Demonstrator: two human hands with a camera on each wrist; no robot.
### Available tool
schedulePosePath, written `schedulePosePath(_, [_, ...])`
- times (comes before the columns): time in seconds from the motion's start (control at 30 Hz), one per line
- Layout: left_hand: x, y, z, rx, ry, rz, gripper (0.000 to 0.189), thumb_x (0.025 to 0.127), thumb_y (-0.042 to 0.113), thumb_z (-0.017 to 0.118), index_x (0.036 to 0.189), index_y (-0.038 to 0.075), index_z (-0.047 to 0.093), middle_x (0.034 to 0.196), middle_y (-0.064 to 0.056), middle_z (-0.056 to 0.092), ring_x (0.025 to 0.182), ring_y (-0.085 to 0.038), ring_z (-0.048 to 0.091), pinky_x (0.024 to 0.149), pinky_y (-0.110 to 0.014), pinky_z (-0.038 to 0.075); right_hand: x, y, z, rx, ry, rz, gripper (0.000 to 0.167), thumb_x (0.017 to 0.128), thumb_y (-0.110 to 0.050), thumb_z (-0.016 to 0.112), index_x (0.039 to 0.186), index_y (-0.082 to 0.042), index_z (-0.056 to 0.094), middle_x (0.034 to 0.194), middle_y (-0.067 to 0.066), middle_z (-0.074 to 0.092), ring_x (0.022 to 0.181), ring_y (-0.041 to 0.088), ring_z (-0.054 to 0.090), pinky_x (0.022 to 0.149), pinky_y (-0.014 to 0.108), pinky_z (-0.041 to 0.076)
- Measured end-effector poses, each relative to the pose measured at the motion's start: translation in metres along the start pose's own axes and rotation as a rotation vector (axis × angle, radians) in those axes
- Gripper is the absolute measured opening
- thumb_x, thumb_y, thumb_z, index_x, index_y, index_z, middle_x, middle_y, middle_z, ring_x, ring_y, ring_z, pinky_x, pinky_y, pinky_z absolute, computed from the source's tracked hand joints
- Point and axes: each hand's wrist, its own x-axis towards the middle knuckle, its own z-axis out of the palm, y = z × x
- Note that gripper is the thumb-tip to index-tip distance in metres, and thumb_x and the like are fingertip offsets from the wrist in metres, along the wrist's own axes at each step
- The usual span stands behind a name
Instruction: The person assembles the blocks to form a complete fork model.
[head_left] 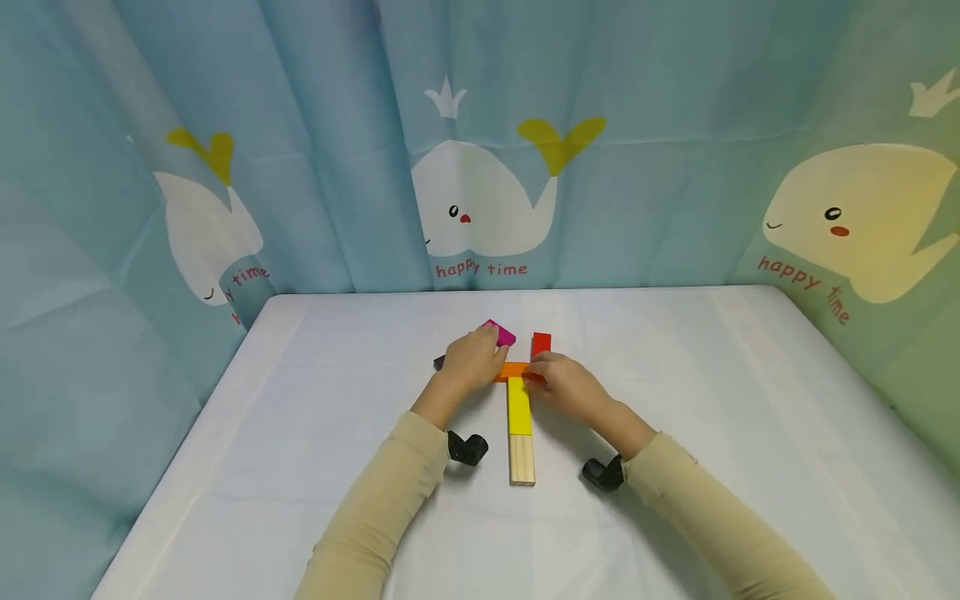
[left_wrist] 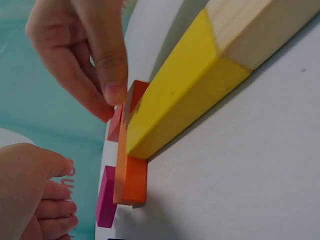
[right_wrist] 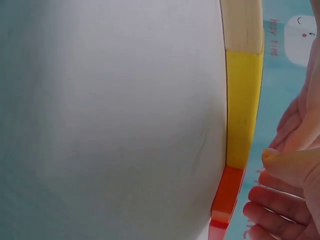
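An orange block (head_left: 512,372) lies crosswise at the far end of a yellow block (head_left: 518,407), with a plain wooden block (head_left: 522,460) continuing that line nearer. My left hand (head_left: 474,358) hovers by a magenta block (head_left: 505,336); its loosely bent fingers (left_wrist: 52,207) hold nothing in the left wrist view. Over the orange block's right end is my right hand (head_left: 572,387), its fingers (right_wrist: 280,202) extended and apart from the blocks in the right wrist view. Behind that end lies a red block (head_left: 541,344). A dark block (head_left: 438,363) is partly hidden behind the left hand.
White cloth covers the table (head_left: 300,433). A blue curtain (head_left: 330,208) with whale prints stands along the back and sides. Black wrist mounts (head_left: 468,450) hang under both forearms, close to the tabletop.
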Motion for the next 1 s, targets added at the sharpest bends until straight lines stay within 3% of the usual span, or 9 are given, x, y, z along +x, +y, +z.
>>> schedulePosePath(0.37, [0.014,-0.005,0.007,-0.003,-0.029,-0.051,0.054,0.097,0.035,0.042,0.139,0.002,0.038,0.142,-0.011,0.039,0.126,-0.024,0.039,0.101,-0.039,0.034,-0.004,-0.011,0.005,0.009,0.008,-0.069,0.022,0.079,-0.007,0.071,0.098,0.004,0.068,0.093,0.012,0.064,0.084,0.024,0.059,0.079,0.036,0.051])
schedulePosePath(0.63, [0.02,-0.008,0.012,0.005,-0.037,-0.048,0.052,0.097,0.034,0.042,0.139,0.003,0.039,0.142,-0.011,0.038,0.128,-0.023,0.037,0.102,-0.039,0.033,-0.006,-0.018,0.007,0.033,-0.016,-0.03,0.024,0.081,-0.008,0.07,0.102,0.001,0.068,0.099,0.011,0.064,0.091,0.024,0.06,0.082,0.036,0.05])
schedulePosePath(0.77, [0.023,-0.007,0.013,-0.002,-0.023,-0.063,0.05,0.097,0.034,0.042,0.137,0.005,0.043,0.14,-0.01,0.04,0.127,-0.023,0.038,0.101,-0.038,0.034,-0.006,-0.02,0.008,0.024,-0.004,-0.05,0.02,0.081,-0.005,0.069,0.1,0.001,0.068,0.098,0.011,0.064,0.092,0.024,0.06,0.082,0.036,0.05])
schedulePosePath(0.87, [0.024,-0.004,0.014,-0.002,-0.01,-0.072,0.046,0.097,0.034,0.044,0.131,0.005,0.05,0.135,-0.009,0.048,0.118,-0.023,0.048,0.097,-0.038,0.039,-0.006,-0.021,0.01,0.018,0.002,-0.057,0.018,0.082,-0.004,0.067,0.099,0.0,0.068,0.097,0.011,0.064,0.091,0.024,0.061,0.082,0.036,0.05])
schedulePosePath(1.0, [0.025,-0.001,0.014,0.004,0.002,-0.088,0.039,0.094,0.036,0.049,0.114,0.004,0.062,0.111,-0.008,0.061,0.09,-0.021,0.058,0.083,-0.034,0.049,-0.007,-0.022,0.012,0.014,0.005,-0.046,0.017,0.082,-0.005,0.067,0.098,-0.001,0.069,0.097,0.01,0.064,0.089,0.023,0.061,0.081,0.035,0.051])
